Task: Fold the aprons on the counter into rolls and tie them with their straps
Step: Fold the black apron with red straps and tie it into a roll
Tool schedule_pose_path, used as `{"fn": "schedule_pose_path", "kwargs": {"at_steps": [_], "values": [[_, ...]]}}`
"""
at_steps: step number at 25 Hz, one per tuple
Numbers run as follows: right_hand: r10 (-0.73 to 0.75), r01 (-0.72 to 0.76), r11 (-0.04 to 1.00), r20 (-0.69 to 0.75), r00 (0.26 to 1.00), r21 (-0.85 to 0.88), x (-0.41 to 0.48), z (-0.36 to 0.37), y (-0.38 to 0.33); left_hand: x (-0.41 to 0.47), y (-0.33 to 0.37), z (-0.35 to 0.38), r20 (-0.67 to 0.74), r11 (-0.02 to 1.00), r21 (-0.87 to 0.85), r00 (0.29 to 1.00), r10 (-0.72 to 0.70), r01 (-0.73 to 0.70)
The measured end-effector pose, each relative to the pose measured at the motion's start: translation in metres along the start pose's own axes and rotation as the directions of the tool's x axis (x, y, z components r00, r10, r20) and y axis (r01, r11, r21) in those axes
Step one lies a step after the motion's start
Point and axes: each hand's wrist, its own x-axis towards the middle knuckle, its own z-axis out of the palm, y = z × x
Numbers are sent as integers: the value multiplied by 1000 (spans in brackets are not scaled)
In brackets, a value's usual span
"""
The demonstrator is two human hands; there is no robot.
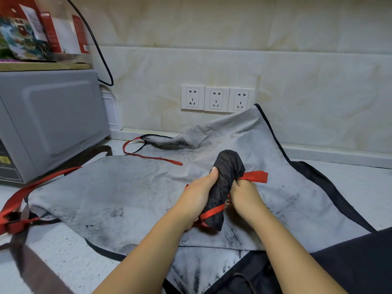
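A dark apron rolled into a tight bundle (226, 179) is held above the counter between both hands. My left hand (196, 198) grips the roll from the left, thumb up along its side. My right hand (244, 194) pinches a red strap (255, 176) that sticks out to the right; another turn of red strap (212, 213) crosses the roll's lower end. Beneath lies a flat grey apron (110, 187), smudged with black marks and edged in dark trim, its red straps (148, 157) trailing to the left.
A grey microwave (48, 122) stands at the left, with a shelf of red packages (46, 30) above it. Three wall sockets (217, 99) sit on the tiled back wall. More dark cloth (350, 262) lies at the lower right, and red straps (14, 211) bunch at the left edge.
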Motion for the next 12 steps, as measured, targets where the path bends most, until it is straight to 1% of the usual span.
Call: {"fn": "schedule_pose_path", "kwargs": {"at_steps": [2, 3, 6, 7, 9, 12], "values": [[13, -8, 997, 65, 998, -79, 1, 0, 3, -2, 0, 1, -84, 969, 233, 991, 100, -78], [7, 0, 995, 73, 997, -95, 1, 1, 4, -3, 1, 1, -97, 945, 306, 984, 148, -112], [-12, 16, 997, 45, 999, -80, -1, -2, 0, -2, -1, -2, -127, 878, 432, 951, 283, -204], [-3, 9, 994, 58, 998, -112, -2, -3, -3, -1, 0, -1, -145, 856, 469, 937, 318, -218], [30, -7, 974, 99, 995, -224, -4, -4, -6, 1, 1, 0, -185, 811, 554, 921, 342, -189], [47, -2, 949, 136, 990, -315, -10, -8, -10, -2, 1, 7, -284, 753, 655, 903, 322, -62]]}}
